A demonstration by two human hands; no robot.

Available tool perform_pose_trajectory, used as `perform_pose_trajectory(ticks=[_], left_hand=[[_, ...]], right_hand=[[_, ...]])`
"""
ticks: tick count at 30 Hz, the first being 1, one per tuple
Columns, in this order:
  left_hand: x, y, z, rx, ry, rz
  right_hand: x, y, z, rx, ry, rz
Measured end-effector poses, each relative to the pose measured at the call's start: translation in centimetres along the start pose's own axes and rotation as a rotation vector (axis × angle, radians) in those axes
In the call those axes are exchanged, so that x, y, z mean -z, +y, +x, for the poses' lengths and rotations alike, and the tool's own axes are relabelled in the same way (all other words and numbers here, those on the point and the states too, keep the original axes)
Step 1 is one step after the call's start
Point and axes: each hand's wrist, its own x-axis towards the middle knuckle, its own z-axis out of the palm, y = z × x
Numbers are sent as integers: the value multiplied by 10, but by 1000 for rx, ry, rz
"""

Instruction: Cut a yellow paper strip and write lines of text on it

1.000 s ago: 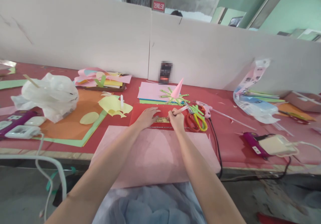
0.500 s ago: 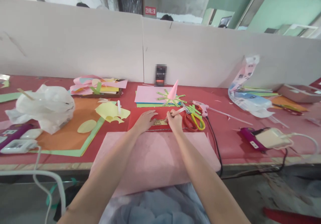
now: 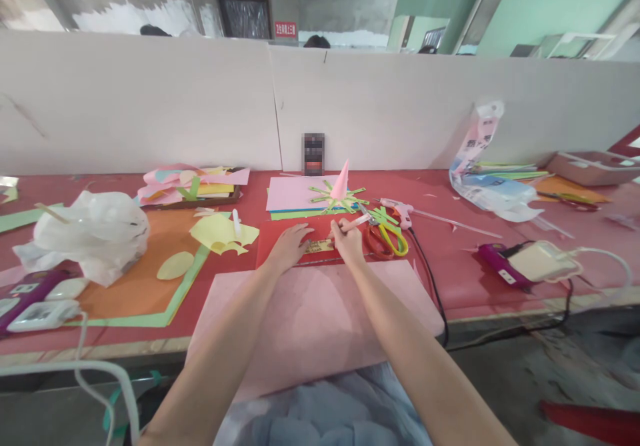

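Observation:
A red sheet of paper (image 3: 271, 227) lies in front of me, with a small yellow strip of paper (image 3: 319, 247) on it that bears dark marks. My left hand (image 3: 290, 245) rests on the red sheet at the strip's left side, fingers stretched out. Closed round a pale pen (image 3: 361, 220), my right hand (image 3: 347, 241) sits at the strip's right end; the tip is too small to make out. Behind the hands stands a pink paper cone (image 3: 341, 183) with green strips (image 3: 320, 193) spread round its base. Scissors with red and yellow handles (image 3: 397, 241) lie just right of my right hand.
A pink glue gun (image 3: 400, 209) with a black cord lies beyond the scissors. White plastic bag (image 3: 95, 233), orange paper (image 3: 130, 293) and yellow scraps (image 3: 220, 231) are at left. Power strips (image 3: 505, 266) and a clear packet (image 3: 480, 159) stand right. A white partition (image 3: 175, 106) closes the back.
The whole view has shifted slightly with my head. Both hands keep nearly the same place on the red paper, and the pen stays in my right hand.

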Motion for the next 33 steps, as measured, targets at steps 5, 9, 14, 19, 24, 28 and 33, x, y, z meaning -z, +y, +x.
perform_pose_trajectory(ticks=[5, 9, 14, 19, 24, 28, 33], left_hand=[[0, 0, 0, 10, -9, -7], [0, 0, 1, 9, -13, -5], [1, 1, 1, 14, -9, -8], [2, 2, 1, 25, -8, -11], [1, 2, 0, 25, -14, -6], [1, 2, 0, 25, -16, -11], [3, 4, 0, 17, -8, -10]], right_hand=[[-1, 0, 0, -7, -8, 33], [-1, 1, -1, -9, -37, 68], [-1, 2, 0, -25, -43, 88], [-1, 3, 0, -37, -69, 114], [-2, 1, -1, -49, -128, 85], [-2, -1, -2, -32, -131, 20], [-1, 1, -2, -7, -143, 4]])
